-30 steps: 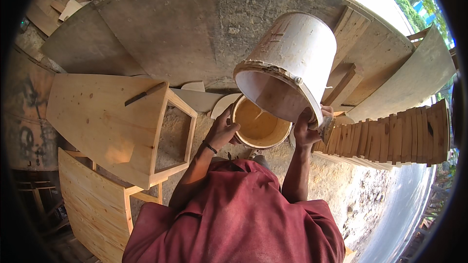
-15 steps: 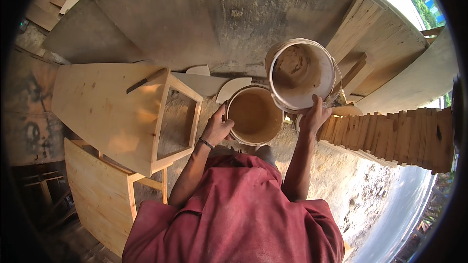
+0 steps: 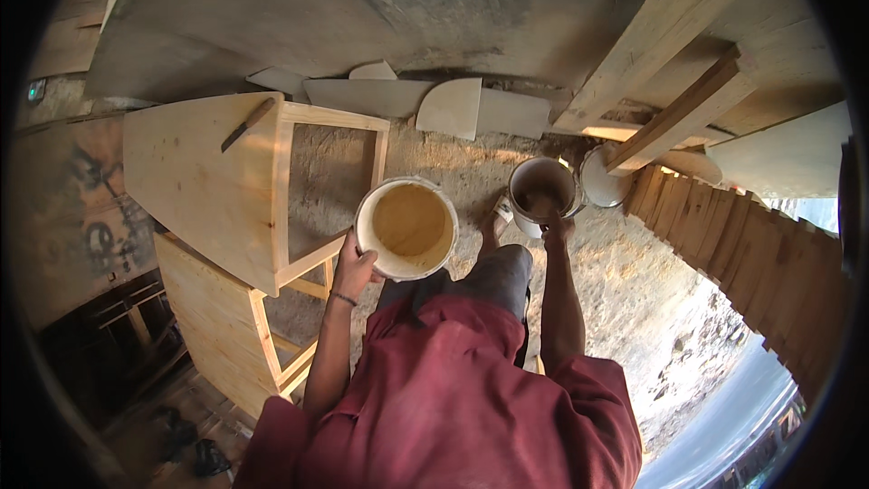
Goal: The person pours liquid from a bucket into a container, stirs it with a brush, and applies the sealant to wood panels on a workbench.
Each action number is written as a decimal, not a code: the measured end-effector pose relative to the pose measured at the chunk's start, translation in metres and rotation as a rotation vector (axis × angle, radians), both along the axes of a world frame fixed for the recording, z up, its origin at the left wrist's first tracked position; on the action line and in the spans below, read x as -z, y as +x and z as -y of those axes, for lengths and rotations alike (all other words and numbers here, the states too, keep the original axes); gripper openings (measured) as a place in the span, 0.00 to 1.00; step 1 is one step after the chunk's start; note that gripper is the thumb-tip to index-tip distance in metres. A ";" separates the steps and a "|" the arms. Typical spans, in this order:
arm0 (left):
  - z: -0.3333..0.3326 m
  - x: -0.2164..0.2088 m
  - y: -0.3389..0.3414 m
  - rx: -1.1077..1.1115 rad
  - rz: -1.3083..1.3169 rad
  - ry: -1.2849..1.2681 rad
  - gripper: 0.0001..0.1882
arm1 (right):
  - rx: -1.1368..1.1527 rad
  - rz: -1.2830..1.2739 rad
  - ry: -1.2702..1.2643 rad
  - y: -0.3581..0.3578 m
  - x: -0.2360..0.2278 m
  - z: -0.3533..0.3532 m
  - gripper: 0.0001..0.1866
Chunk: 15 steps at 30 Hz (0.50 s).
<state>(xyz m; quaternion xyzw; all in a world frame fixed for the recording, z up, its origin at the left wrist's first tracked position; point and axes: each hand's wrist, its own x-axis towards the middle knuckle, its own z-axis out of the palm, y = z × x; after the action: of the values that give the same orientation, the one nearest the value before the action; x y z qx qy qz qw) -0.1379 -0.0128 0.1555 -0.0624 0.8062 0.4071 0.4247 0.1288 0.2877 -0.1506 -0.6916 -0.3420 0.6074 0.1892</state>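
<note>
My left hand [image 3: 356,263] is closed on the left side of a round whitish bucket [image 3: 398,263]. Smooth tan material [image 3: 413,220], powder or paste, covers its bottom. On the right, lower down near the floor, my right hand [image 3: 558,230] is closed on the near rim of a second, dirty bucket [image 3: 542,174]. The inside of that one is shadowed and brownish, and I cannot tell what lies in it. The two buckets are apart, with my bare foot [image 3: 497,215] between them.
At left stand pale wooden frames with plywood panels [image 3: 204,163]; a dark-bladed tool [image 3: 246,125] rests on the upper one. Board offcuts [image 3: 450,109] lie along the far wall. A whitish round lid or container [image 3: 601,179], a timber prop [image 3: 674,118] and stacked wood strips [image 3: 724,249] are at right.
My right hand has lowered its bucket from a raised, tilted position beside the other to near the floor. My left hand has shifted its bucket left, and its tan contents show more plainly.
</note>
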 end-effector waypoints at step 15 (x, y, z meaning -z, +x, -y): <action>0.027 0.103 0.079 -0.231 0.196 -0.279 0.30 | -0.571 0.790 0.194 0.097 0.369 -0.034 0.25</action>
<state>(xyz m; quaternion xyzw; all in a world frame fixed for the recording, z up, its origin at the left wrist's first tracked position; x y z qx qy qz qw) -0.0584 -0.0396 0.0526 -0.2520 0.7970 0.3296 0.4389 0.2262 0.3221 -0.5195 -0.7269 -0.6182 0.2918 -0.0651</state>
